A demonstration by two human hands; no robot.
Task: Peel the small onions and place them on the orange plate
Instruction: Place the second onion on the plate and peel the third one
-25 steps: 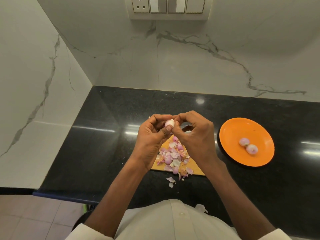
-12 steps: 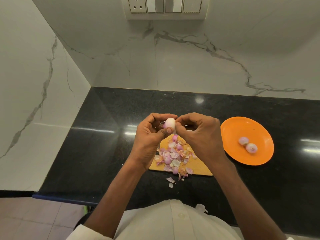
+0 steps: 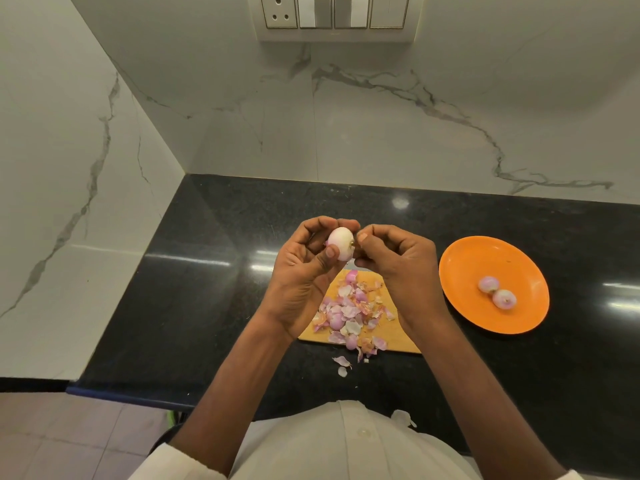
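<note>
Onion [image 3: 341, 247] — small, pale and mostly bare of skin — is being held above the far end of the cutting board [image 3: 398, 336], gripped by the left hand [image 3: 304, 271] with the thumb pressing on its near side and the fingers curled round behind it. At the onion's 3 o'clock end, the right hand [image 3: 398, 261] is being kept pinched together, thumb and forefinger meeting at the brownish tip; whether a shred of skin is being caught there cannot be told. Both hands are being held close, almost touching.

Below the hands, peelings [image 3: 349, 315] in pink and white are lying heaped on the yellow-brown board, and a couple of loose flakes [image 3: 342, 365] are lying on the black surface [image 3: 207, 289] just beyond the board's 6 o'clock edge. Whether unpeeled onions are lying among the heap cannot be told for certain.

At 3 o'clock from the board, well apart from it, the orange plate [image 3: 467, 265] is resting on the surface — two peeled onions [image 3: 497, 293] are lying on it, touching each other, toward its near-right part.

At 12 o'clock, a switch panel [image 3: 334, 15] is being seen on the marble wall [image 3: 381, 133]. A white garment [image 3: 346, 445] is filling the 6 o'clock edge of the view.
</note>
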